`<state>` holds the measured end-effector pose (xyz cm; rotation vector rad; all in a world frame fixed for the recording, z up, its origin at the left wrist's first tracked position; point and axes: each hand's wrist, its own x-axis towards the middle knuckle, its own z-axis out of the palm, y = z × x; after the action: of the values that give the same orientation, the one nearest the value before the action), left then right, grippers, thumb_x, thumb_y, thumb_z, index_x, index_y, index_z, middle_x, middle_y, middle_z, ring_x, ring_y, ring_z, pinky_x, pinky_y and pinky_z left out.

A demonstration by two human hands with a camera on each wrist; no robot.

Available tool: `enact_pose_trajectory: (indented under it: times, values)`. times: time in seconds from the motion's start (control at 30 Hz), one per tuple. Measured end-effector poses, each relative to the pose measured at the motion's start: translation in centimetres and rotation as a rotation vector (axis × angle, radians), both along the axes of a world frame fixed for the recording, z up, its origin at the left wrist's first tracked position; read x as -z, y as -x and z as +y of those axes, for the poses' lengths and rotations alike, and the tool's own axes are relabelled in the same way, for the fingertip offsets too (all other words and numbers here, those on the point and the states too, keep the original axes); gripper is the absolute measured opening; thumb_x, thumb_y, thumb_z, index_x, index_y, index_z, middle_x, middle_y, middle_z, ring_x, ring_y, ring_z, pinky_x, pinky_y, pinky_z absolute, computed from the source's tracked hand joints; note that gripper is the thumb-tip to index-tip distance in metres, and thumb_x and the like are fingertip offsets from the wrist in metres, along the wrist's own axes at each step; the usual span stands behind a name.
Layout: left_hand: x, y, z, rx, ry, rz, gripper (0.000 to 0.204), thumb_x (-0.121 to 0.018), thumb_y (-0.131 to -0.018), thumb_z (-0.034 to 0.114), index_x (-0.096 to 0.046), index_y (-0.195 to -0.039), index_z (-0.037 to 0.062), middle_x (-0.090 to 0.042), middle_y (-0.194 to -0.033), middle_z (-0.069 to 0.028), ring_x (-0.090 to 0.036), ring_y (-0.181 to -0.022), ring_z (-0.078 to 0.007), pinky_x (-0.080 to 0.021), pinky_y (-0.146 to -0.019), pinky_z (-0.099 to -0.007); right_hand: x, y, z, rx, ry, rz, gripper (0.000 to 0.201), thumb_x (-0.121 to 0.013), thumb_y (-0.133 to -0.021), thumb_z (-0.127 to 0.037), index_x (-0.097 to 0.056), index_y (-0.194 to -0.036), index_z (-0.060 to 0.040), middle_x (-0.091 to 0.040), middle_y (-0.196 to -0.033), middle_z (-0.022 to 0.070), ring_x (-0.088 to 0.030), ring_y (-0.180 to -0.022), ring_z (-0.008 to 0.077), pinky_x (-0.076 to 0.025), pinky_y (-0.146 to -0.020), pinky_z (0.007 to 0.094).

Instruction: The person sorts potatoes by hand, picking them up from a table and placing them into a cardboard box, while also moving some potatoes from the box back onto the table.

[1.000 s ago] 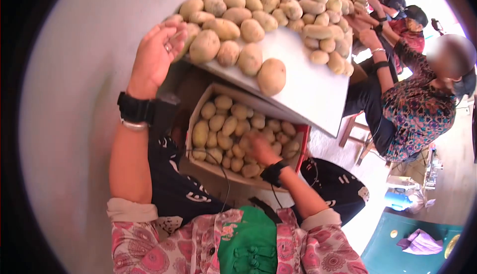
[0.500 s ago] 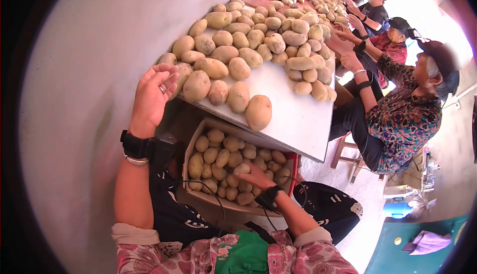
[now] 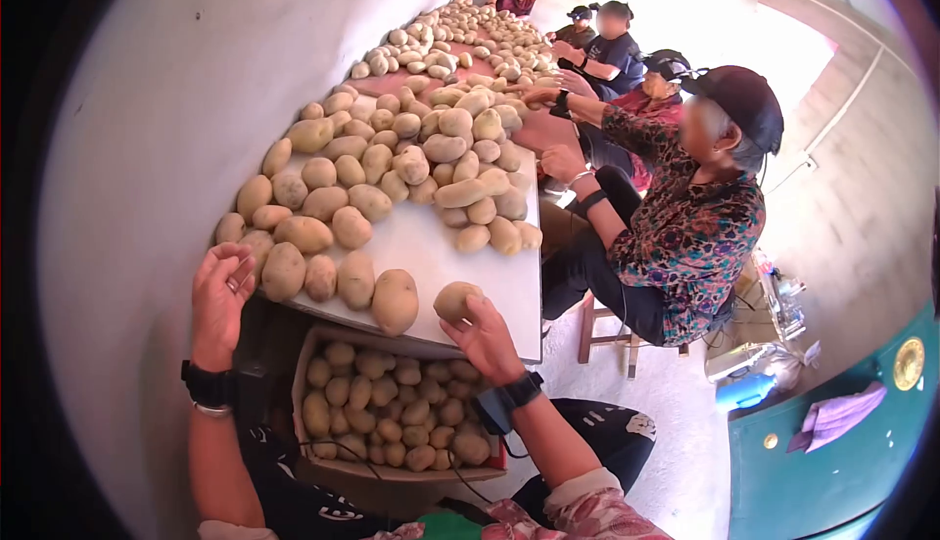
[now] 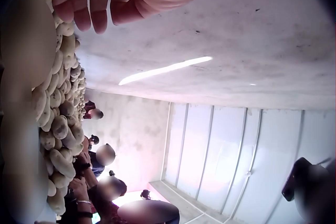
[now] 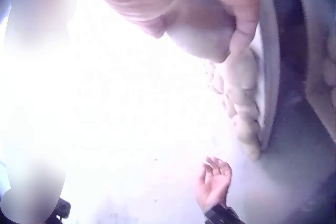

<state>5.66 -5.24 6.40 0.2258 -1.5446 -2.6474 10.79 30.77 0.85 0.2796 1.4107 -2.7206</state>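
In the head view the right hand [image 3: 485, 342] grips a potato [image 3: 456, 300] over the table's front edge; the right wrist view shows the same potato [image 5: 202, 28] between its thumb and fingers. At the table's left corner the left hand [image 3: 217, 303] is raised beside a potato [image 3: 283, 272], its fingers loosely bent and holding nothing. In the left wrist view its fingers hang apart over the wall. A row of potatoes lies along the white table [image 3: 431, 246] edge. Below, an open box [image 3: 304, 383] holds several potatoes [image 3: 389, 430].
A large heap of potatoes [image 3: 455, 148] runs back along the table. Several people sit along its right side, the nearest in a patterned shirt [image 3: 676, 236]. A wall [image 3: 147, 197] stands at the left, a stool [image 3: 597, 329] and a green surface [image 3: 813, 486] at the right.
The right hand has risen out of the box with a potato and is now at the table's edge. The left hand stays by the left corner. The head view has turned towards the right and further back.
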Motion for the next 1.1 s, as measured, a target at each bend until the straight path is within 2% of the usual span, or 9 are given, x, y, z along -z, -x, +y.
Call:
enact_pose_trajectory:
  times: [0.17, 0.33, 0.43, 0.5, 0.53, 0.57, 0.6, 0.77, 1.1]
  values:
    - [0.3, 0.1, -0.7, 0.015, -0.012, 0.011, 0.013, -0.049, -0.087, 0.012, -0.052, -0.1, 0.0118, -0.06, -0.101, -0.0007, -0.057, -0.088, -0.0089, -0.045, -0.074, -0.0238, 0.8, 1.7, -0.1, -0.052, 0.143, 0.017, 0.038, -0.051, -0.092, -0.019, -0.04, -0.126, -0.0043, -0.047, -0.125, 0.0121, -0.049, -0.112, 0.0257, -0.042, -0.095, 0.0374]
    - [0.5, 0.4, -0.8, 0.024, -0.016, 0.02, 0.013, -0.05, -0.087, 0.012, -0.052, -0.1, 0.012, -0.06, -0.102, -0.0006, -0.057, -0.088, -0.0088, -0.045, -0.074, -0.0238, 0.5, -0.7, -1.4, -0.036, -0.089, -0.049, 0.042, -0.053, -0.091, -0.017, -0.038, -0.128, -0.0021, -0.048, -0.124, 0.0153, -0.048, -0.116, 0.0238, -0.043, -0.093, 0.0354]
    - [0.4, 0.4, -0.9, 0.022, -0.014, 0.01, 0.014, -0.051, -0.086, 0.012, -0.052, -0.1, 0.0123, -0.06, -0.102, -0.0006, -0.057, -0.088, -0.0087, -0.045, -0.074, -0.0237, 2.2, -4.5, -1.1, -0.324, -0.143, -0.102, 0.031, -0.055, -0.09, -0.018, -0.05, -0.118, -0.0033, -0.06, -0.103, 0.0104, -0.057, -0.102, 0.0187, -0.046, -0.088, 0.031]
    - [0.8, 0.7, -0.9, 0.01, -0.008, -0.001, 0.013, -0.051, -0.086, 0.012, -0.052, -0.099, 0.0129, -0.06, -0.102, 0.0001, -0.057, -0.089, -0.0083, -0.044, -0.075, -0.0235, 4.8, -7.3, -1.5, -0.541, -0.413, -0.026, 0.024, -0.055, -0.091, -0.02, -0.056, -0.109, -0.0044, -0.061, -0.099, 0.0075, -0.058, -0.096, 0.0171, -0.048, -0.084, 0.0326]
    - [0.8, 0.6, -0.7, 0.019, -0.01, -0.003, 0.013, -0.051, -0.086, 0.012, -0.052, -0.099, 0.0129, -0.06, -0.102, 0.0001, -0.057, -0.089, -0.0083, -0.044, -0.075, -0.0235, 7.1, -8.2, -1.2, -0.633, -0.851, 0.226, 0.025, -0.055, -0.09, -0.025, -0.059, -0.103, -0.0047, -0.061, -0.098, 0.0081, -0.059, -0.091, 0.0168, -0.048, -0.082, 0.0336]
    - [0.8, 0.5, -0.5, 0.025, -0.012, -0.005, 0.013, -0.051, -0.086, 0.012, -0.052, -0.099, 0.0131, -0.06, -0.102, 0.0002, -0.057, -0.088, -0.0082, -0.044, -0.074, -0.0233, 8.0, -9.3, -0.8, -0.736, -1.143, 0.201, 0.025, -0.058, -0.085, -0.024, -0.06, -0.101, -0.0049, -0.06, -0.104, 0.0121, -0.062, -0.089, 0.0232, -0.048, -0.082, 0.0355]
    - [0.7, 0.5, -0.5, 0.028, -0.011, -0.003, 0.013, -0.051, -0.086, 0.012, -0.052, -0.099, 0.0133, -0.06, -0.101, 0.0004, -0.057, -0.088, -0.0081, -0.044, -0.074, -0.0232, 9.5, -10.3, -0.4, -0.728, -1.143, 0.199, 0.025, -0.058, -0.085, -0.024, -0.06, -0.101, -0.0049, -0.06, -0.104, 0.0121, -0.062, -0.089, 0.0232, -0.048, -0.082, 0.0355]
    - [1.3, 0.6, -0.4, 0.047, 0.002, 0.003, 0.013, -0.052, -0.086, 0.014, -0.052, -0.1, 0.0139, -0.06, -0.102, 0.0012, -0.057, -0.089, -0.008, -0.044, -0.075, -0.023, 17.4, -13.2, 2.0, -0.56, -1.841, 0.118, 0.019, -0.055, -0.074, -0.013, -0.061, -0.092, -0.0084, -0.062, -0.092, 0.0198, -0.063, -0.087, 0.0332, -0.051, -0.069, 0.0447]
    - [1.6, 0.9, -1.2, 0.053, -0.009, 0.008, 0.016, -0.052, -0.087, 0.014, -0.052, -0.103, 0.0133, -0.06, -0.103, 0.0012, -0.056, -0.09, -0.0087, -0.044, -0.076, -0.0234, 20.2, -13.7, 2.6, -0.79, -1.836, -0.263, 0.022, -0.055, -0.075, -0.023, -0.067, -0.084, -0.0071, -0.066, -0.088, 0.0171, -0.065, -0.087, 0.032, -0.052, -0.073, 0.0423]
